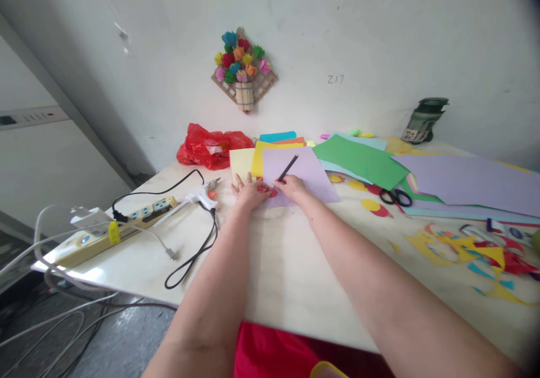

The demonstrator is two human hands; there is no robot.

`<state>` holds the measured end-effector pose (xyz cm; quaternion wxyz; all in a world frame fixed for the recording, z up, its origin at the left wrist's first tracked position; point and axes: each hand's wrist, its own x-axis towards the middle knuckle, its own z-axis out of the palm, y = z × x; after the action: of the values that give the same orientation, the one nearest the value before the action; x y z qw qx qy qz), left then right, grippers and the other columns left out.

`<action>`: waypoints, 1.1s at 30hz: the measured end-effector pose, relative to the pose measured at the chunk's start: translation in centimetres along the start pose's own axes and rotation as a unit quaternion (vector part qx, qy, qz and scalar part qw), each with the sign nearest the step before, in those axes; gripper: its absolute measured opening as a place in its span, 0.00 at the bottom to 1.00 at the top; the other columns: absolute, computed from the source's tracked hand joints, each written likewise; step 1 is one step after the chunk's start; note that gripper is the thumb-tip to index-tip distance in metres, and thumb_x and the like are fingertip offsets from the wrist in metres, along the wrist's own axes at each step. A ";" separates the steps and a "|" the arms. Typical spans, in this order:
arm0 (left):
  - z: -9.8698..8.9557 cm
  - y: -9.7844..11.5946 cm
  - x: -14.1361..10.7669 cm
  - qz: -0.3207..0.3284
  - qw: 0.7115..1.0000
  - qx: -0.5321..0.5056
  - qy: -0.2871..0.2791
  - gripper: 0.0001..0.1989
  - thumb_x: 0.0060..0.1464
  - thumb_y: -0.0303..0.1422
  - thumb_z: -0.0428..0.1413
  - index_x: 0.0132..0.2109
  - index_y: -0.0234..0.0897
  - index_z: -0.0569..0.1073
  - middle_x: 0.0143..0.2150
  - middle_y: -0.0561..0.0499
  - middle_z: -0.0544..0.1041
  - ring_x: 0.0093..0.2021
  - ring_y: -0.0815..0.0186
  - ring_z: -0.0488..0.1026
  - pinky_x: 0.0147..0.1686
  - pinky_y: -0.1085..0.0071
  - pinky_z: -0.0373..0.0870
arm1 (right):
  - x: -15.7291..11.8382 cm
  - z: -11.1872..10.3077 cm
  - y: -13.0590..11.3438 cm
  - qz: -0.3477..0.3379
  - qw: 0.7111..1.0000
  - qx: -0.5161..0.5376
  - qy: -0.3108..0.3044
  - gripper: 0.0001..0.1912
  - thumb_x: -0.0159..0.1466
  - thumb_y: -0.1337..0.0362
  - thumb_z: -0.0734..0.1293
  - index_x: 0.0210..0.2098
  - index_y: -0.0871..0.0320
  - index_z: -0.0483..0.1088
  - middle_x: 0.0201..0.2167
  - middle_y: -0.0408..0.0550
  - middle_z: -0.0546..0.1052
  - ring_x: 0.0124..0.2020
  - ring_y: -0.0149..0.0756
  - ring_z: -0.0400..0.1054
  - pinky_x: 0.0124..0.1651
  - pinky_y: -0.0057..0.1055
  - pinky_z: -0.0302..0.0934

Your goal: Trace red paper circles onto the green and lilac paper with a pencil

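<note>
A sheet of light purple paper (310, 172) lies on the table in front of me. On its lower left part rests a small red paper piece (274, 193), partly covered by fingers. My left hand (250, 192) has its fingers spread, pressing on the paper and the red piece. A dark pen (288, 167) is held in my right hand (292, 188), its tip down beside the red piece. Yellow paper (257, 161) and a pale cream sheet (240, 161) lie under the purple sheet's left side.
A glue gun (202, 194) and power strip (122, 234) with cables lie left. Behind is a red plastic bag (211, 146). Rightward are black-handled scissors (395, 198), green paper (365, 160), yellow scraps (439, 246) and a dark bottle (424, 122).
</note>
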<state>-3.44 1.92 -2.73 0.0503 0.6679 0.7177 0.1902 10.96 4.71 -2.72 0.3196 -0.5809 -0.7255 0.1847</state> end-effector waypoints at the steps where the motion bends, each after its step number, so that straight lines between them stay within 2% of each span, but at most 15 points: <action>1: -0.1 0.0 0.0 -0.001 1.000 -0.001 -0.002 0.18 0.40 0.51 0.54 0.38 0.51 0.72 0.63 0.60 0.45 0.60 0.49 0.24 0.54 0.48 0.27 | 0.0 0.0 0.0 0.000 1.000 -0.002 0.000 0.13 0.54 0.54 0.62 0.34 0.52 0.71 0.33 0.43 0.76 0.37 0.33 0.68 0.40 0.27 0.58; 20: 0.1 0.0 0.2 -0.004 1.000 0.001 -0.003 0.18 0.39 0.52 0.53 0.37 0.52 0.73 0.63 0.61 0.45 0.60 0.50 0.24 0.54 0.48 0.26 | -0.1 -0.2 -0.2 -0.001 1.000 -0.025 0.000 0.13 0.55 0.54 0.61 0.34 0.52 0.71 0.32 0.43 0.76 0.37 0.33 0.68 0.41 0.28 0.57; 33: 0.1 -0.2 0.3 0.001 1.000 -0.013 -0.013 0.19 0.39 0.53 0.53 0.38 0.54 0.72 0.63 0.60 0.45 0.59 0.49 0.22 0.53 0.47 0.24 | -0.2 -0.3 -0.2 0.003 1.000 -0.005 -0.007 0.12 0.54 0.54 0.61 0.33 0.52 0.71 0.30 0.42 0.76 0.36 0.32 0.68 0.38 0.26 0.58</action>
<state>-3.62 2.22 -2.81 0.0677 0.6703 0.7140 0.1908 11.11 4.40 -2.42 0.3111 -0.5835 -0.7266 0.1864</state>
